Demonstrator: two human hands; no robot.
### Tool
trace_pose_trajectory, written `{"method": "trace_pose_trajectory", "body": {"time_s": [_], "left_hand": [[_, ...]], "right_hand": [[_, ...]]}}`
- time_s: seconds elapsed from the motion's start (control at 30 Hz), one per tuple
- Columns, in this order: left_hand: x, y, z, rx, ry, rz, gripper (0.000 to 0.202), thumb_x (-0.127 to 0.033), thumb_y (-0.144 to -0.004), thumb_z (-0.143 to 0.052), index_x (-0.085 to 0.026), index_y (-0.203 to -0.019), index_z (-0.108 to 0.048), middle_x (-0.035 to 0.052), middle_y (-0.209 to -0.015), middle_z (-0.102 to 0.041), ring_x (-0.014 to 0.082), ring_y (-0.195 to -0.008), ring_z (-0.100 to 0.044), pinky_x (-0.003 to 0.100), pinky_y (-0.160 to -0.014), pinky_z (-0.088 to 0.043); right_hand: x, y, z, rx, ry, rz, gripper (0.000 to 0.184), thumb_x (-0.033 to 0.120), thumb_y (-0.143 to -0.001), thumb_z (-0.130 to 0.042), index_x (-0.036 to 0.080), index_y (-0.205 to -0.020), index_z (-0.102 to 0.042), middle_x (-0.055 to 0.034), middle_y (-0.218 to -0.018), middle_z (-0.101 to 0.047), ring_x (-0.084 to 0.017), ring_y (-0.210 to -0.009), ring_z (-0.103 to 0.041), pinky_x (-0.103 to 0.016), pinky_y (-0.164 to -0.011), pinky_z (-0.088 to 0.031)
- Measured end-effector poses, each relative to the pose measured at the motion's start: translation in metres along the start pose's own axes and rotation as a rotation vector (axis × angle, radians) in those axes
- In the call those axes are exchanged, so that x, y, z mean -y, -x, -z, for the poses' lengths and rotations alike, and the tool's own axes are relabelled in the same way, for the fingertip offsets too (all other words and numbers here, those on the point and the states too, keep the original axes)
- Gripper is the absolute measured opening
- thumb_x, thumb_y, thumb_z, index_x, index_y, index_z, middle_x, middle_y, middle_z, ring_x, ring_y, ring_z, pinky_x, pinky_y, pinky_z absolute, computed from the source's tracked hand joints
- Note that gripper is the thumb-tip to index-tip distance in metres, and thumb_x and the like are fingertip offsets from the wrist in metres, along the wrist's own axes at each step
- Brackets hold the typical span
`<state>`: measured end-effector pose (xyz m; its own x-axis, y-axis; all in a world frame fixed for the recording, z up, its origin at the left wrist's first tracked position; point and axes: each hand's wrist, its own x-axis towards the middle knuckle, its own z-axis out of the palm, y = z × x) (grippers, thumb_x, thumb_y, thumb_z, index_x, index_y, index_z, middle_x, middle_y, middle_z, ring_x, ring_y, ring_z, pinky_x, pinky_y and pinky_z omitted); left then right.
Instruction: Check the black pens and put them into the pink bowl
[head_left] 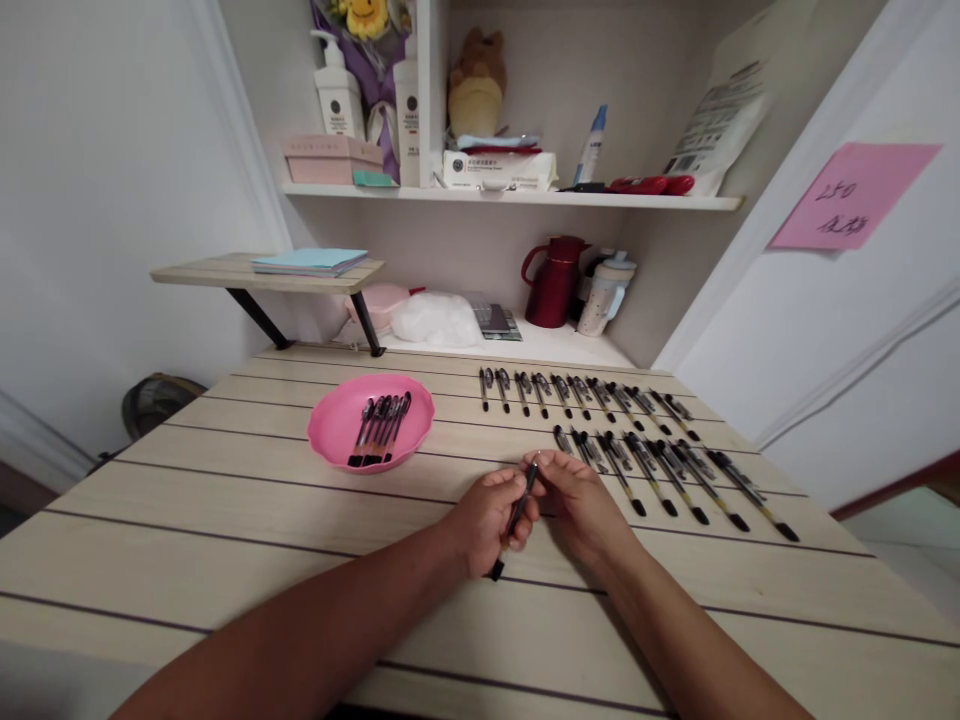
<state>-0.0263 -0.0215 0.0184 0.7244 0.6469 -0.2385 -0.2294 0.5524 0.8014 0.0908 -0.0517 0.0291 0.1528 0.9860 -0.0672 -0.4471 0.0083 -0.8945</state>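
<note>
My left hand (pixel 491 520) is closed around a black pen (pixel 520 512), which slants with its dark end toward me. The fingers of my right hand (pixel 574 490) pinch together at the pen's upper tip; whether a small part is between them is too small to tell. To the left, a pink bowl (pixel 324 425) holds several pens (pixel 380 430) lying side by side. Beyond and right of my hands, pens and small dark pieces lie in two rows, a back row (pixel 570 395) and a front row (pixel 675 480).
A raised wooden shelf (pixel 195 270) on black legs carries blue paper sheets (pixel 311 261) at the back left. Behind the table (pixel 247 500) stand a red jug (pixel 553 282) and a pale tumbler (pixel 604 295). A white shelf (pixel 517 198) with bottles and boxes hangs above.
</note>
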Motion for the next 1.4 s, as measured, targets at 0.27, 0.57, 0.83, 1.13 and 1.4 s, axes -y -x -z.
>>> {"method": "trace_pose_trajectory", "body": {"time_s": [0.27,0.57,0.83,1.13,1.4], "left_hand": [[-0.001,0.000,0.002,0.054,-0.016,0.040,0.021,-0.037,-0.076,-0.051,-0.016,-0.081,-0.049,-0.0041,-0.057,-0.047,0.0017,-0.033,-0.030,0.016,-0.034,-0.015],[-0.003,0.002,0.003,0.057,-0.014,0.082,0.019,-0.034,-0.080,-0.046,-0.015,-0.082,-0.051,-0.0027,-0.058,-0.047,0.0026,-0.034,-0.031,0.017,-0.034,-0.014],[-0.004,0.002,0.001,0.025,0.001,0.074,0.019,-0.033,-0.078,-0.048,-0.014,-0.082,-0.052,-0.0020,-0.058,-0.048,0.0032,-0.036,-0.033,0.017,-0.035,-0.015],[-0.004,0.003,0.001,0.030,-0.005,0.055,0.017,-0.030,-0.076,-0.050,-0.015,-0.081,-0.052,-0.0024,-0.057,-0.048,0.0027,-0.035,-0.033,0.017,-0.036,-0.015],[-0.002,0.000,0.004,0.035,-0.004,0.065,0.018,-0.031,-0.076,-0.050,-0.015,-0.081,-0.053,-0.0024,-0.057,-0.049,0.0028,-0.035,-0.034,0.017,-0.036,-0.016]], "right_hand": [[-0.002,-0.002,0.003,-0.036,-0.017,0.034,0.025,0.036,-0.064,-0.070,0.014,-0.067,-0.058,0.0026,-0.052,-0.054,-0.008,-0.042,-0.049,-0.022,-0.045,-0.041],[0.019,-0.017,0.032,-0.287,-0.037,0.205,0.026,0.031,-0.058,-0.075,0.018,-0.079,-0.066,-0.0009,-0.069,-0.064,-0.011,-0.062,-0.059,-0.023,-0.056,-0.048],[0.035,-0.020,0.084,-0.428,1.030,0.248,0.023,0.032,-0.067,-0.062,0.015,-0.081,-0.068,-0.0039,-0.064,-0.066,-0.016,-0.056,-0.058,-0.027,-0.055,-0.044],[0.033,-0.016,0.060,-0.230,2.085,0.189,0.025,0.029,-0.082,-0.045,0.019,-0.075,-0.067,-0.0094,-0.082,-0.068,-0.021,-0.075,-0.063,-0.026,-0.057,-0.036],[0.033,-0.031,0.059,-0.175,2.187,0.124,0.026,0.031,-0.083,-0.046,0.016,-0.074,-0.065,-0.0119,-0.079,-0.067,-0.022,-0.075,-0.063,-0.026,-0.057,-0.035]]}}
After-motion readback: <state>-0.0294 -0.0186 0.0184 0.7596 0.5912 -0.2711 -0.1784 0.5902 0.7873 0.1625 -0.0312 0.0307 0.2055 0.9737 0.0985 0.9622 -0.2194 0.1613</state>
